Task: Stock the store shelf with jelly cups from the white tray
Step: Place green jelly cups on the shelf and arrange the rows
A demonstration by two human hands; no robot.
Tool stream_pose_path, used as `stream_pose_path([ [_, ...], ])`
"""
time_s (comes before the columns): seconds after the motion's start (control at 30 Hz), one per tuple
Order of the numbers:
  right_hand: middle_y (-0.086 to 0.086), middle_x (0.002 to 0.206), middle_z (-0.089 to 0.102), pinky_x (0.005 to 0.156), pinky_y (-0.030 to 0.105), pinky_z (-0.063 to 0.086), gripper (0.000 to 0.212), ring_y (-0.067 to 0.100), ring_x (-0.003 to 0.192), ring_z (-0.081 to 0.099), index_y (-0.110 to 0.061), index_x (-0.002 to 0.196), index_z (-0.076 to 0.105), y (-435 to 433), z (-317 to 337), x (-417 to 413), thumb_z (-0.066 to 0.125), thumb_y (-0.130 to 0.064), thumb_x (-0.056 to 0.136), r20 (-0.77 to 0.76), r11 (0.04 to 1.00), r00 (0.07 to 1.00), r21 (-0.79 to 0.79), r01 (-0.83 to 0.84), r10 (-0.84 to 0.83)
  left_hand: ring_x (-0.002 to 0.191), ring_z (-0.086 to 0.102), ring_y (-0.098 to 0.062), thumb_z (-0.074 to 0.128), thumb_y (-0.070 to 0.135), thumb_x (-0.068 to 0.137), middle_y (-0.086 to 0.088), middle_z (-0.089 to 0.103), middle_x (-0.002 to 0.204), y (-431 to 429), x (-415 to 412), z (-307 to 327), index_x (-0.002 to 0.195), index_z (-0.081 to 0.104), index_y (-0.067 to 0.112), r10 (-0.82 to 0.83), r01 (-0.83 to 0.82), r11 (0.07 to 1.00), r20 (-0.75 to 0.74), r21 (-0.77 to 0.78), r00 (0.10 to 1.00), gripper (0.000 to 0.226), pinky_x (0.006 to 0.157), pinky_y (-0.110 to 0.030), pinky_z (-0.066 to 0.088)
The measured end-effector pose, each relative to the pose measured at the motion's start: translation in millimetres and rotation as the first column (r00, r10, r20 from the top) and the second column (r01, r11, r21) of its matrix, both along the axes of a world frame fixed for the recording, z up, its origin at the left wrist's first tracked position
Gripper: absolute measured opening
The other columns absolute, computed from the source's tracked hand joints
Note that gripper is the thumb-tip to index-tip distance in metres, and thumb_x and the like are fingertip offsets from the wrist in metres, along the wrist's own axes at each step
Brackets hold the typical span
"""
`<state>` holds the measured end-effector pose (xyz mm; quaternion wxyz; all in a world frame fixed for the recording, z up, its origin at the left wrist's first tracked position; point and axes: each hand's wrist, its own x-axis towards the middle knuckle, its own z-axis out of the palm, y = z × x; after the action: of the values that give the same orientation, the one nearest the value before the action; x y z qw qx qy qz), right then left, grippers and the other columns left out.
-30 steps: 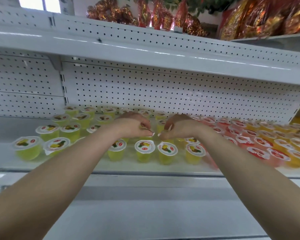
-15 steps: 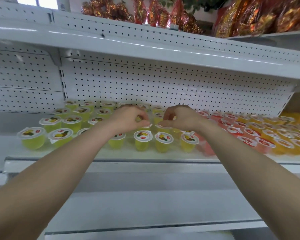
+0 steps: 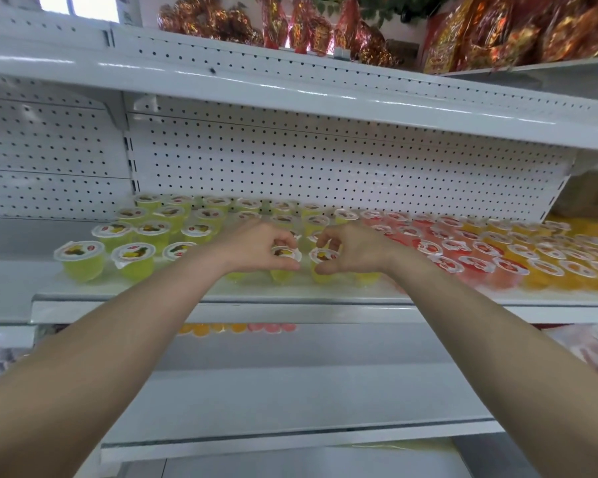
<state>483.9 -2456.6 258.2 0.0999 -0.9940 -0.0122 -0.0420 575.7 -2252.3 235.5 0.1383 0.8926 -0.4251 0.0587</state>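
Observation:
Both my hands reach onto the white store shelf [image 3: 221,298]. My left hand [image 3: 256,248] grips a yellow-green jelly cup [image 3: 283,276] by its rim, fingers over the lid and thumb below. Right beside it, my right hand [image 3: 358,250] grips another yellow-green jelly cup [image 3: 321,278] the same way. Both cups are upright in the front row, and their bases look to be on the shelf. The white tray is out of view.
Several yellow-green cups [image 3: 83,262] fill the shelf's left part, red cups [image 3: 477,267] stand right of my hands, and orange cups [image 3: 567,274] sit further right. A pegboard back wall [image 3: 325,167] and an upper shelf [image 3: 290,88] close in the space. Lower shelves lie below.
My hands have come forward from the rows further back to the front row, and each now grips a cup there. The view has shifted lower, showing more of the shelves below.

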Motion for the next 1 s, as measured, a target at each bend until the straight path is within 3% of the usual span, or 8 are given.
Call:
stream_pose_path([
  [0.07, -0.005, 0.104, 0.060, 0.088, 0.035, 0.050, 0.052, 0.018, 0.099, 0.059, -0.025, 0.117, 0.064, 0.7, 0.3, 0.4, 0.078, -0.047, 0.073, 0.004, 1.000, 1.000, -0.006, 0.001, 0.000, 0.104, 0.060, -0.011, 0.056, 0.078, 0.069, 0.015, 0.067, 0.113, 0.6, -1.6, 1.7, 0.114, 0.065, 0.040, 0.007, -0.007, 1.000, 0.003, 0.000, 1.000, 0.060, 0.091, -0.038, 0.049],
  [0.2, -0.006, 0.109, 0.060, 0.088, 0.033, 0.049, 0.055, 0.016, 0.099, 0.058, -0.028, 0.120, 0.062, -2.3, 3.5, -1.9, 0.077, -0.052, 0.073, -0.032, 0.999, 0.999, 0.033, 0.001, 0.000, 0.106, 0.060, -0.011, 0.044, 0.086, 0.060, 0.015, 0.067, 0.114, -0.4, -1.3, 3.4, 0.113, 0.066, 0.039, 0.010, -0.010, 1.000, -0.005, 0.014, 1.000, 0.074, 0.092, -0.039, 0.049],
  [0.3, -0.009, 0.104, 0.064, 0.082, 0.028, 0.046, 0.044, 0.012, 0.097, 0.058, -0.032, 0.114, 0.066, -13.2, 6.5, -3.4, 0.071, -0.059, 0.078, -0.032, 0.992, 0.999, 0.125, 0.015, -0.012, 0.106, 0.059, -0.011, 0.039, 0.089, 0.060, 0.018, 0.067, 0.112, -3.2, 1.4, 5.1, 0.109, 0.067, 0.041, 0.019, -0.019, 1.000, 0.018, 0.014, 1.000, 0.074, 0.092, -0.039, 0.049],
  [0.4, -0.005, 0.098, 0.070, 0.083, 0.031, 0.049, 0.022, 0.016, 0.095, 0.063, -0.029, 0.100, 0.071, -33.5, 12.1, 0.6, 0.067, -0.045, 0.086, 0.082, 0.985, 0.996, 0.169, 0.033, -0.047, 0.098, 0.060, -0.010, 0.048, 0.077, 0.074, 0.021, 0.065, 0.100, -6.4, 5.7, 9.1, 0.098, 0.070, 0.040, 0.021, -0.020, 0.999, 0.017, -0.044, 1.000, 0.049, 0.086, -0.038, 0.051],
  [0.47, -0.004, 0.096, 0.071, 0.083, 0.031, 0.050, 0.019, 0.018, 0.094, 0.063, -0.027, 0.100, 0.072, -51.6, 15.6, 7.8, 0.064, -0.040, 0.089, 0.144, 0.991, 0.985, 0.106, 0.084, -0.098, 0.093, 0.061, -0.011, 0.056, 0.061, 0.083, 0.021, 0.063, 0.092, -12.4, 10.4, 13.5, 0.093, 0.072, 0.038, 0.024, -0.019, 0.995, 0.043, -0.097, 0.999, 0.029, 0.083, -0.036, 0.052],
  [0.7, -0.008, 0.112, 0.066, 0.100, 0.038, 0.044, 0.030, 0.020, 0.115, 0.052, -0.033, 0.123, 0.060, -102.2, 22.3, 52.5, 0.055, -0.039, 0.094, 0.123, 0.965, 0.972, -0.144, 0.217, -0.201, 0.108, 0.054, -0.018, 0.051, 0.042, 0.093, 0.010, 0.060, 0.119, -62.8, 49.4, 22.5, 0.109, 0.066, 0.038, 0.083, -0.083, 0.997, 0.054, 0.003, 0.995, 0.022, 0.094, -0.040, 0.046],
  [0.83, -0.004, 0.118, 0.064, 0.102, 0.041, 0.040, 0.038, 0.021, 0.119, 0.047, -0.032, 0.132, 0.054, -117.7, 16.8, 86.6, 0.054, -0.041, 0.095, 0.093, 0.971, 0.979, -0.143, 0.192, -0.180, 0.122, 0.046, -0.021, 0.046, 0.039, 0.099, 0.006, 0.054, 0.134, -97.2, 73.6, 21.5, 0.126, 0.061, 0.032, 0.117, -0.123, 0.990, 0.080, 0.069, 0.990, 0.031, 0.100, -0.039, 0.041],
  [1.0, 0.002, 0.127, 0.060, 0.100, 0.042, 0.031, 0.056, 0.025, 0.124, 0.042, -0.030, 0.140, 0.048, -129.1, 11.9, 128.8, 0.060, -0.051, 0.090, 0.007, 0.975, 0.994, -0.195, 0.110, -0.111, 0.125, 0.047, -0.024, 0.049, 0.041, 0.098, -0.001, 0.053, 0.139, -115.1, 106.0, 19.8, 0.132, 0.056, 0.028, 0.137, -0.145, 0.987, 0.108, 0.071, 0.985, 0.037, 0.101, -0.038, 0.040],
])
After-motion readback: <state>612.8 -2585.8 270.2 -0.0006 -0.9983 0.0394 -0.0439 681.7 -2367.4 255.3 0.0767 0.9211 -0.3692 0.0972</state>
